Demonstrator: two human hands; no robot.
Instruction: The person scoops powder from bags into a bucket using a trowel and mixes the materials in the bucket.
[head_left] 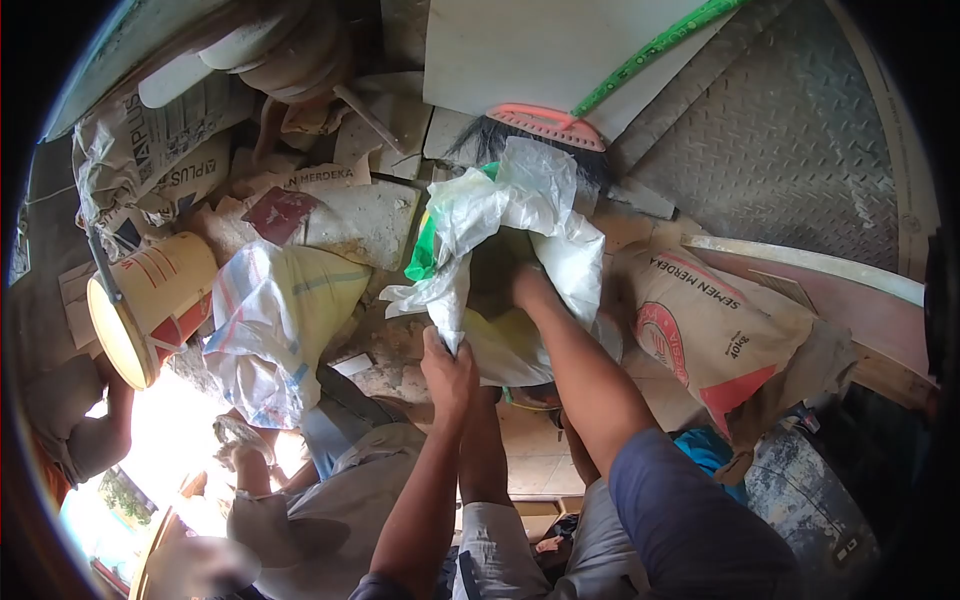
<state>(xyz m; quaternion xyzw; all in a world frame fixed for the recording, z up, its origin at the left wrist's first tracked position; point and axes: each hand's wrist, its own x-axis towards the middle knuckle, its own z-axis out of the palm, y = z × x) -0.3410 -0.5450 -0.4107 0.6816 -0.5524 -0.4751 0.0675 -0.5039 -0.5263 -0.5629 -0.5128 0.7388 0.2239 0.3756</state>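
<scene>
A white woven plastic sack stands open-mouthed in front of me, its rim folded outward and a green patch showing on its left side. My left hand is closed around the near left edge of the rim. Through the mouth goes my right forearm, with my right hand down inside the sack. The fingers of that hand are hidden, and so is whatever they touch. What lies at the bottom of the sack cannot be made out.
A green-handled broom leans behind the sack. Right of it lies a paper cement bag. A second woven sack and a tipped yellowish bucket are at left. A co-worker with a gloved hand is close at lower left.
</scene>
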